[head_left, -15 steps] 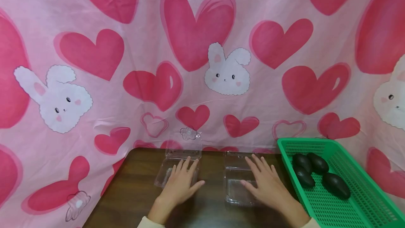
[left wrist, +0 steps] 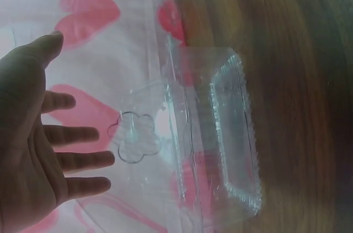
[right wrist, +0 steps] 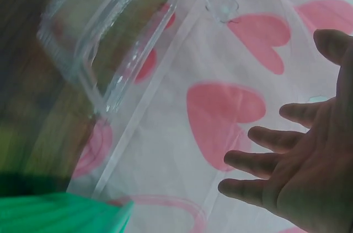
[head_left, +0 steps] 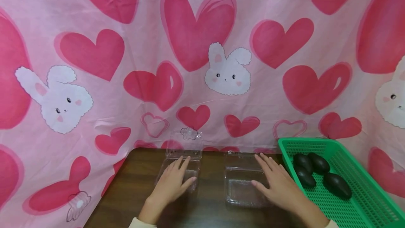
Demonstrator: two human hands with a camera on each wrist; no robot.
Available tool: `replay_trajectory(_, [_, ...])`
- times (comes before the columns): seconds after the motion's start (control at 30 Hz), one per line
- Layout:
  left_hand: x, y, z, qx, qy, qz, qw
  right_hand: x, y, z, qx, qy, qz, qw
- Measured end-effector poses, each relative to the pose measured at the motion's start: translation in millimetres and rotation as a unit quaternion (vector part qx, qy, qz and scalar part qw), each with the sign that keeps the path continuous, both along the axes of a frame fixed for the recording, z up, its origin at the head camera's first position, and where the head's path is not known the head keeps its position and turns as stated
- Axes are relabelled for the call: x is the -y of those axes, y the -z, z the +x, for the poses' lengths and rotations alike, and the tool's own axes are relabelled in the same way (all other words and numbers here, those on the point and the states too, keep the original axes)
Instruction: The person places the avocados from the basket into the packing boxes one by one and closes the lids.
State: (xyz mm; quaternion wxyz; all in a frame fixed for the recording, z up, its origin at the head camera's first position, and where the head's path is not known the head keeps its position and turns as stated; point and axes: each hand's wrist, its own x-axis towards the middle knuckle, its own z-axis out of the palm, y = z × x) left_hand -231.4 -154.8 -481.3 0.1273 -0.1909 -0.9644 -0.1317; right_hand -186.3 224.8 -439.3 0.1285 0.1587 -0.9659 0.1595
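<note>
Two clear plastic clamshell boxes stand on the dark wooden table, both with lids raised or folded back. My left hand [head_left: 169, 182] is over the left clamshell box [head_left: 193, 175], fingers spread and holding nothing; its raised lid [head_left: 183, 145] leans toward the cloth. In the left wrist view the palm and straight fingers [left wrist: 83, 161] show beside the box [left wrist: 237, 134]. My right hand [head_left: 281, 185] hovers at the right side of the right clamshell box [head_left: 240, 185], fingers extended and bare. The right wrist view shows this hand [right wrist: 292, 161] apart from the box [right wrist: 110, 40].
At the right a green perforated basket [head_left: 364, 164] holds several dark, smooth oval fruits, probably avocados [head_left: 336, 185]. A pink cloth [head_left: 269, 90] with hearts and rabbits hangs behind the brown table [head_left: 212, 200].
Both hands have shifted outward: the left one a little left and toward the body, the right one rightward. The boxes and the basket stay where they were.
</note>
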Motion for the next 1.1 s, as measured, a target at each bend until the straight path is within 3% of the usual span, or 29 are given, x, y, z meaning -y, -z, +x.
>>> replay_trajectory(0.47, [22.1, -4.9, -3.5, -0.004, -0.022, 0.028, 0.9993, -42.6, -24.9, 1.5, 0.006, -0.009, 0.016, 1.0])
replay_trajectory(0.73, [37.5, -4.3, -7.7, -0.018, -0.038, 0.032, 0.9986, -64.1, -30.5, -6.6, 0.038, -0.018, 0.01, 0.999])
replay_trajectory(1.1, [61.3, 6.9, -18.5, 0.046, -0.094, 0.049, 0.9933, -102.0, -30.4, -27.9, 0.086, -0.003, 0.008, 0.996])
